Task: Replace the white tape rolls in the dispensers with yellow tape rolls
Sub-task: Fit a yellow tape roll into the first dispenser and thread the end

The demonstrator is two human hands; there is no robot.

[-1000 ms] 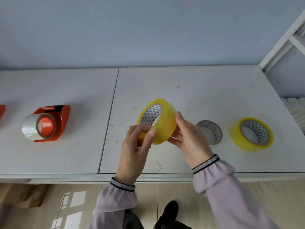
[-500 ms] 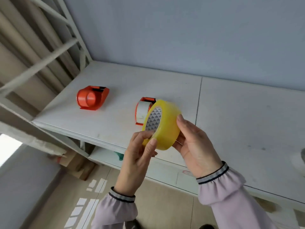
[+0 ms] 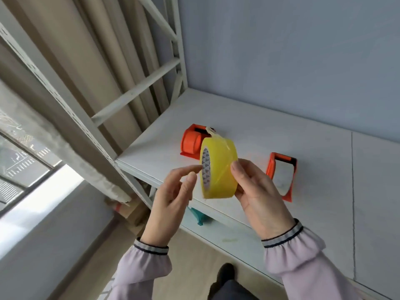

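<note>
A yellow tape roll (image 3: 220, 167) is held upright in front of me, above the shelf's front edge, with a loose tape end sticking up from its top. My right hand (image 3: 259, 195) grips its right side. My left hand (image 3: 171, 198) touches its left rim and patterned core with index finger and thumb. Behind the roll, an orange dispenser (image 3: 190, 141) on the shelf shows a bare orange hub. To the right stands a second orange dispenser (image 3: 270, 167) with a white tape roll (image 3: 281, 180) in it.
The white shelf board (image 3: 324, 148) runs right, with a grey wall behind. A slanted white rack upright (image 3: 65, 118) and braces stand at the left. Below the shelf are a teal object (image 3: 198, 215) and cardboard (image 3: 129, 211). My shoe (image 3: 225, 273) is on the floor.
My view has swung left along the shelf, bringing both dispensers near. The roll has turned more edge-on, and a tape end now stands loose on top. The other yellow roll has left view.
</note>
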